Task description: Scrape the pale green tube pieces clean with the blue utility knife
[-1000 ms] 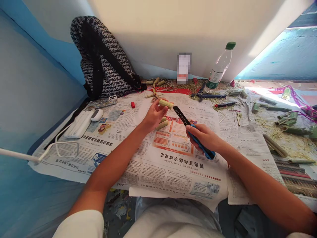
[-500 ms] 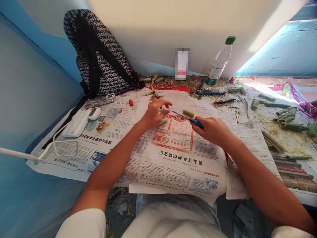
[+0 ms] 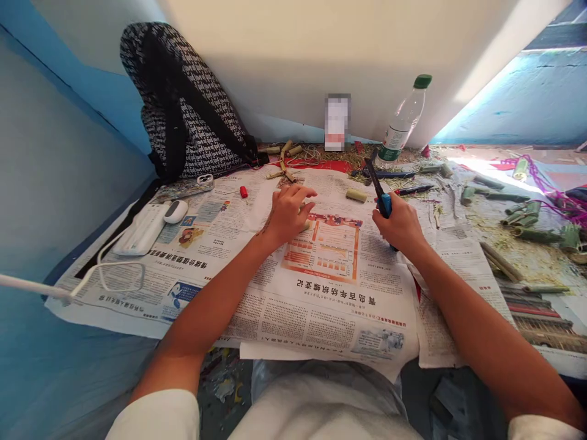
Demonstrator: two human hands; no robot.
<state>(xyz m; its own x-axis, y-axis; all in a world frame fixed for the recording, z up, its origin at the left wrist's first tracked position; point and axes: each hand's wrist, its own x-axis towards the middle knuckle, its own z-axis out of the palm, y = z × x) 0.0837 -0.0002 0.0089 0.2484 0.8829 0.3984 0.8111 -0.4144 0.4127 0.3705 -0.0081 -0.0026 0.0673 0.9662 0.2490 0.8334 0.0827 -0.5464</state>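
My right hand (image 3: pixel 400 221) is closed round the blue-and-black handle of a bladed tool (image 3: pixel 376 180), its dark end pointing away from me. My left hand (image 3: pixel 290 211) rests on the newspaper (image 3: pixel 330 324), fingers curled over a short bamboo piece (image 3: pixel 301 208) that is mostly hidden. Another bit of bamboo (image 3: pixel 305 227) peeks out below the thumb. Between the two hands, a little farther back, a cut bamboo section (image 3: pixel 356 195) lies loose on the paper.
Behind stand a bottle (image 3: pixel 398 131) and an upright phone (image 3: pixel 337 122). Pliers (image 3: pixel 394 174) and a dark pen-like tool (image 3: pixel 413 190) lie nearby. Several bamboo pieces (image 3: pixel 527 214) are at right. A backpack (image 3: pixel 183 110), white power bank (image 3: pixel 142 231) and red cap-like object (image 3: pixel 243 192) are left.
My right hand has moved right, swinging the tool from pointing left to pointing away from me. The loose bamboo section has shifted slightly right and back. My left hand stays nearly in place.
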